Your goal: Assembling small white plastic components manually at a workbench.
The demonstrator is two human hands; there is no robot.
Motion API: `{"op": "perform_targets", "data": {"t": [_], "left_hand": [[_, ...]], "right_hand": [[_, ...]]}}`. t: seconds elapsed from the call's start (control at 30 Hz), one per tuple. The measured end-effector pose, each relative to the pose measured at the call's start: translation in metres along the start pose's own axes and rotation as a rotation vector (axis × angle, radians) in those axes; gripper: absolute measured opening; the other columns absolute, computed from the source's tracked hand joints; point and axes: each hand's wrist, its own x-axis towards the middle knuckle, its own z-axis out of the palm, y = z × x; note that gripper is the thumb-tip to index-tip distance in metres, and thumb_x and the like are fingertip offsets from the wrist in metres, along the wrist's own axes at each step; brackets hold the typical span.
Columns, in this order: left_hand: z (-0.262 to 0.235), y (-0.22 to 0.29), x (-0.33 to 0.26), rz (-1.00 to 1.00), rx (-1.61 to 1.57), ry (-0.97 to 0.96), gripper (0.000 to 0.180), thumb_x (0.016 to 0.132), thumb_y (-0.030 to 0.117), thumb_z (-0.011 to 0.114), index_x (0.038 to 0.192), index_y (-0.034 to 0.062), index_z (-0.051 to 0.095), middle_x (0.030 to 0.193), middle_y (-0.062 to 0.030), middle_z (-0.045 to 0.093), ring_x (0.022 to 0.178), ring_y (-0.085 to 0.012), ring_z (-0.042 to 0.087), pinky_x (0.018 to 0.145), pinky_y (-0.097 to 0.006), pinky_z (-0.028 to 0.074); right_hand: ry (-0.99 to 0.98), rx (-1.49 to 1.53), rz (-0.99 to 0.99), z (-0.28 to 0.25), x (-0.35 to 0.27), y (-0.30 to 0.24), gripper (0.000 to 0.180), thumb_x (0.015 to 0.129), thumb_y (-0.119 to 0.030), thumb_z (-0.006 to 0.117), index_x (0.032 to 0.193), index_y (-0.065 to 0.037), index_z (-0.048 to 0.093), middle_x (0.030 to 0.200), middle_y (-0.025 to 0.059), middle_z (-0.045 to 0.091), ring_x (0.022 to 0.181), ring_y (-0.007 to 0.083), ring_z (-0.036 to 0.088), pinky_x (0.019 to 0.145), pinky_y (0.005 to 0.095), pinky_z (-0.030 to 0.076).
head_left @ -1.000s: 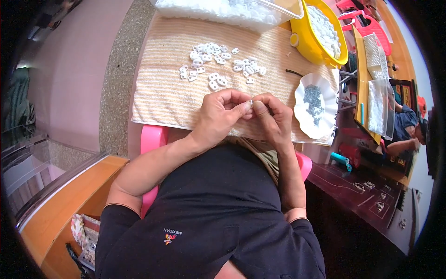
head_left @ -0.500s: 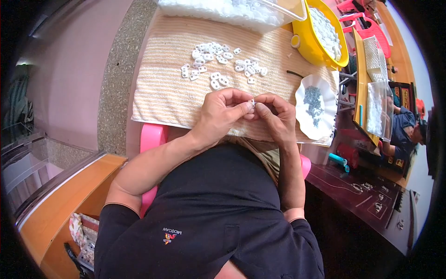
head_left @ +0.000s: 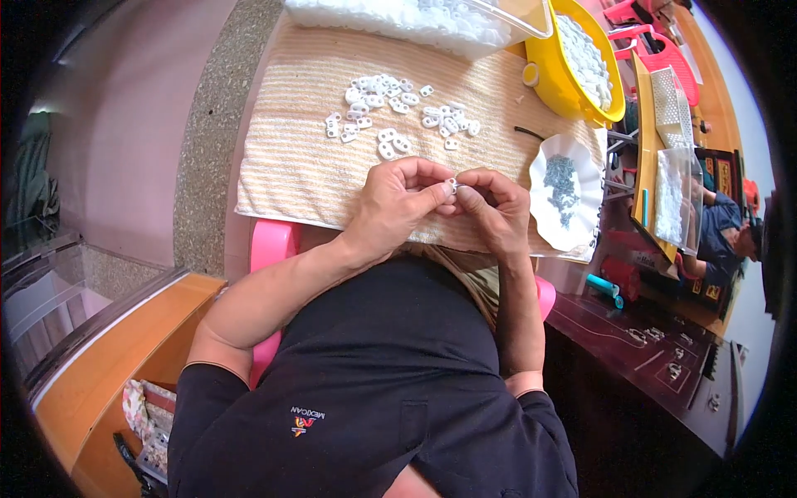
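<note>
The left hand (head_left: 397, 203) and the right hand (head_left: 496, 207) meet fingertip to fingertip over the near edge of a striped beige towel (head_left: 290, 158), and between them sits a small white plastic piece (head_left: 452, 184), pinched from both sides. Both hands are closed narrowly on it: the left thumb and forefinger press in from the left, the right fingers curl in from the right, so the piece lies at the very point where the two hands touch, neither hand clearly nearer than the other. It is too small to tell which way its long axis runs (only a pale glint shows between the fingertips). Farther out on the towel, well apart from the hands and straight ahead of them, lies a loose scatter of white pieces (head_left: 398, 116) of the same kind, slightly closer to the left hand's side. Just beside the right hand, to its right, rests a white scalloped dish (head_left: 544, 216) holding a heap of small dark grey parts (head_left: 561, 178). Beyond that stand a yellow bowl (head_left: 552, 83) filled with white pieces and, at the far edge, a clear tray (head_left: 531, 17) heaped with more.
</note>
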Motion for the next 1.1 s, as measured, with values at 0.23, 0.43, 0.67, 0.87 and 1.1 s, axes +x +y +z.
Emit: {"op": "perform_targets", "data": {"t": [0.23,0.43,0.67,0.87,1.1], "left_hand": [[0.0,0.0,-0.001,0.017,0.037,0.005,0.017,0.088,0.002,0.063,0.104,-0.0046,0.06,0.091,-0.0091,0.066,0.078,-0.0114,0.065,0.073,-0.024,0.055],[-0.001,0.0,-0.001,0.048,0.103,0.002,0.016,0.089,0.002,0.061,0.105,-0.0042,0.06,0.092,-0.0086,0.066,0.079,-0.0118,0.065,0.075,-0.024,0.054],[-0.001,0.0,-0.001,0.062,0.146,-0.001,0.016,0.089,0.003,0.062,0.104,-0.004,0.06,0.092,-0.0084,0.066,0.08,-0.0115,0.065,0.075,-0.024,0.054],[0.001,0.001,0.0,0.056,0.071,0.001,0.016,0.089,0.003,0.062,0.104,-0.0036,0.06,0.093,-0.0083,0.066,0.08,-0.0115,0.064,0.075,-0.024,0.054],[0.0,0.002,0.001,0.047,0.04,-0.009,0.017,0.089,0.004,0.063,0.104,-0.0036,0.06,0.091,-0.0079,0.065,0.079,-0.0113,0.063,0.075,-0.025,0.055]], "right_hand": [[0.052,-0.064,-0.097,0.005,0.0,0.002,0.009,0.088,0.001,0.064,0.096,0.003,0.065,0.086,0.0034,0.067,0.077,0.008,0.062,0.069,0.0211,0.051],[0.088,-0.28,-0.282,0.009,0.001,-0.003,0.01,0.083,0.005,0.066,0.093,0.001,0.064,0.082,0.0066,0.066,0.076,0.0115,0.062,0.069,0.0234,0.049],[0.093,-0.342,-0.323,0.009,0.0,-0.004,0.01,0.083,0.004,0.066,0.092,0.001,0.065,0.081,0.0068,0.066,0.075,0.0118,0.062,0.069,0.0235,0.049],[0.057,-0.111,-0.082,0.006,-0.002,-0.006,0.013,0.089,0.0,0.062,0.1,0.005,0.065,0.088,0.005,0.066,0.079,0.0085,0.062,0.071,0.0213,0.05],[0.061,-0.165,-0.014,-0.01,0.007,-0.019,0.015,0.09,-0.003,0.062,0.103,0.005,0.065,0.084,0.0035,0.066,0.071,0.0083,0.061,0.064,0.0216,0.051]]}}
